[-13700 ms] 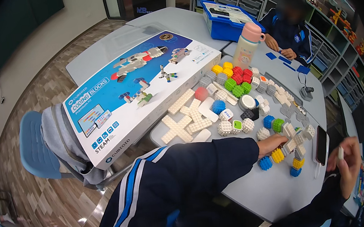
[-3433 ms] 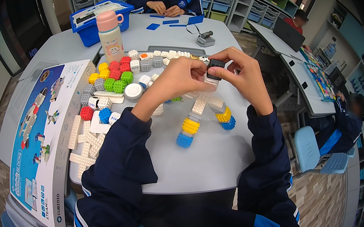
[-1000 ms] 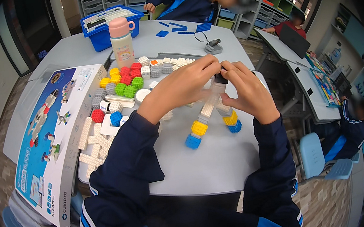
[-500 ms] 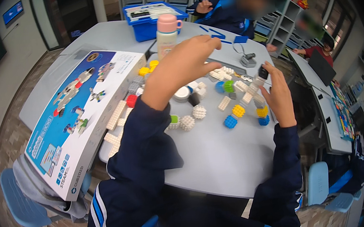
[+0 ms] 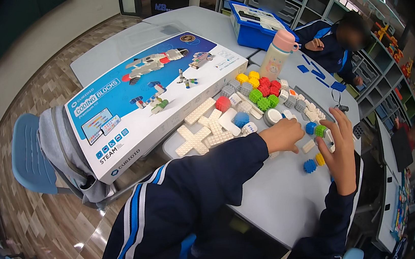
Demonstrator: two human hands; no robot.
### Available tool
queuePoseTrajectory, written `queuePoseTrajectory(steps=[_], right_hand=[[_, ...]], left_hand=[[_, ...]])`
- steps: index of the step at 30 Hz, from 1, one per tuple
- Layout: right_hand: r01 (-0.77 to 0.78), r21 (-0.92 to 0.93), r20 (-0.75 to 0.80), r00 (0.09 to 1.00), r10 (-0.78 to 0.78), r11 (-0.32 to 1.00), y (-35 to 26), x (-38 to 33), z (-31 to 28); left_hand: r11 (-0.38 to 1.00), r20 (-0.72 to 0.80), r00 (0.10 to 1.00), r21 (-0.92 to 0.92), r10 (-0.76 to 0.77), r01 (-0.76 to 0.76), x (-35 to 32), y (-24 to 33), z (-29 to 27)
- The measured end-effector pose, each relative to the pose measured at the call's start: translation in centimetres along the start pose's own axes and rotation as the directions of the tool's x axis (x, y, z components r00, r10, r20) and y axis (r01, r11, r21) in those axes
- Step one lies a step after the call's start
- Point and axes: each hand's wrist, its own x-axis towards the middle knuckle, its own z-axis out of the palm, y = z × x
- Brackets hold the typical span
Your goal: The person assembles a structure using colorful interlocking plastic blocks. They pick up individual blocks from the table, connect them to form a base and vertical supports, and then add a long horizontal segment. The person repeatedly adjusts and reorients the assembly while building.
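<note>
My left hand [image 5: 282, 135] reaches over the loose blocks with its fingers bent down and drawn together. Whatever may be under its fingertips is hidden. A white round piece [image 5: 273, 117] lies just behind it. My right hand [image 5: 341, 151] curves its thumb and fingers around a white block [image 5: 329, 138], most of which the hand covers. By its thumb is a green block [image 5: 322, 131], with a blue knobbly block [image 5: 311, 128] beside that. Below the thumb, a yellow block [image 5: 320, 159] touches another blue block [image 5: 310, 166] on the table.
A large block-set box [image 5: 162, 91] lies at the left, beside white plates [image 5: 193, 139]. Red blocks [image 5: 269, 86] sit behind my hands. Farther back stand a pink-topped bottle [image 5: 278, 55] and a blue bin [image 5: 258, 34]. Another person [image 5: 330, 39] sits across the table.
The view has turned left, showing more of the box and floor. My left hand has come down from mid-air near the bottle to the blocks, and its spread fingers have drawn in.
</note>
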Motion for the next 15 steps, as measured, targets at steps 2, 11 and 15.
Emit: queuePoseTrajectory(steps=[2, 11, 15], right_hand=[[0.012, 0.030, 0.014, 1.000, -0.013, 0.999, -0.7, 0.8, 0.0], [0.123, 0.074, -0.166, 0.980, -0.110, 0.990, -4.4, 1.7, -4.4], [0.104, 0.217, -0.309, 0.950, -0.033, 0.971, -4.5, -0.2, -7.5]], left_hand=[[1.000, -0.004, 1.000, -0.005, 0.002, -0.002, 0.0, -0.5, 0.4], [1.000, -0.009, 1.000, -0.002, 0.006, -0.006, -0.2, 0.0, 0.3], [0.999, -0.092, 0.995, -0.044, -0.027, 0.023, 0.3, 1.1, -3.5]])
